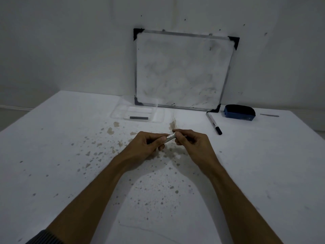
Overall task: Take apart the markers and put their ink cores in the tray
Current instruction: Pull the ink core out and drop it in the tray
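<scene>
Both hands meet over the middle of the table on one white marker. My left hand wraps its barrel, and my right hand pinches its right end with the fingertips. Most of that marker is hidden inside the hands. A clear plastic tray stands farther back, and one dark ink core lies in it. A second white marker with a black cap lies on the table to the right, apart from both hands.
A small whiteboard leans against the wall behind the tray. A blue eraser sits at the back right, with a thin grey stick beyond it. Brown stains spot the white table.
</scene>
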`<move>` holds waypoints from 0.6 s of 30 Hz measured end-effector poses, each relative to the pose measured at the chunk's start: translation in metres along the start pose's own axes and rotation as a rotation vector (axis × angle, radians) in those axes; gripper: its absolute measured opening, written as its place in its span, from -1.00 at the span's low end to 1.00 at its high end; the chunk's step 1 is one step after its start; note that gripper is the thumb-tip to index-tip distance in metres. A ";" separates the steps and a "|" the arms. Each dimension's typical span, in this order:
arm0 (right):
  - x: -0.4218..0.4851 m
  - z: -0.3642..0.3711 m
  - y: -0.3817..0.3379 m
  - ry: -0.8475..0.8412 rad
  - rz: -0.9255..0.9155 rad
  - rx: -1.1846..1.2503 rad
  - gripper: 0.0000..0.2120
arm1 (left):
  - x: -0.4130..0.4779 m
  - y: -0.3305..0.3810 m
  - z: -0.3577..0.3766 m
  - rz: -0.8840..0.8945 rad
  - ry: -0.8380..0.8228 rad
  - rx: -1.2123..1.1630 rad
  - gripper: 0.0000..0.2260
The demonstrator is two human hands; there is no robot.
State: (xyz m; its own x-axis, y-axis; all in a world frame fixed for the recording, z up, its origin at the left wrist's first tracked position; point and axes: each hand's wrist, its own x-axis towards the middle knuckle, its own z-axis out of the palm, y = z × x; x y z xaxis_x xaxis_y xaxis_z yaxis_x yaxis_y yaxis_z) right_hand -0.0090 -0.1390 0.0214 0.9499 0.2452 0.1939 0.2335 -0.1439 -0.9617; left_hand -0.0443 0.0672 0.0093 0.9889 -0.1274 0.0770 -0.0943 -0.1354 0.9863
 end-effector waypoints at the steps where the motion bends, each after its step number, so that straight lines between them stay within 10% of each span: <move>1: 0.001 0.001 -0.001 0.016 0.006 -0.014 -0.73 | 0.002 0.002 0.002 -0.014 -0.001 0.009 -0.75; 18: -0.018 -0.031 -0.010 0.278 0.133 -0.137 -0.57 | 0.062 0.047 0.081 0.013 0.171 -0.004 -0.70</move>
State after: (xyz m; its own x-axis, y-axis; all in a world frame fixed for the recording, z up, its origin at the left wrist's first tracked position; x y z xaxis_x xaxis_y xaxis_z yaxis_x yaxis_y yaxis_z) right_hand -0.0222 -0.1714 0.0339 0.9898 -0.0528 0.1324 0.1118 -0.2889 -0.9508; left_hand 0.0032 -0.0262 0.0483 0.9928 0.0398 0.1126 -0.1066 -0.1306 0.9857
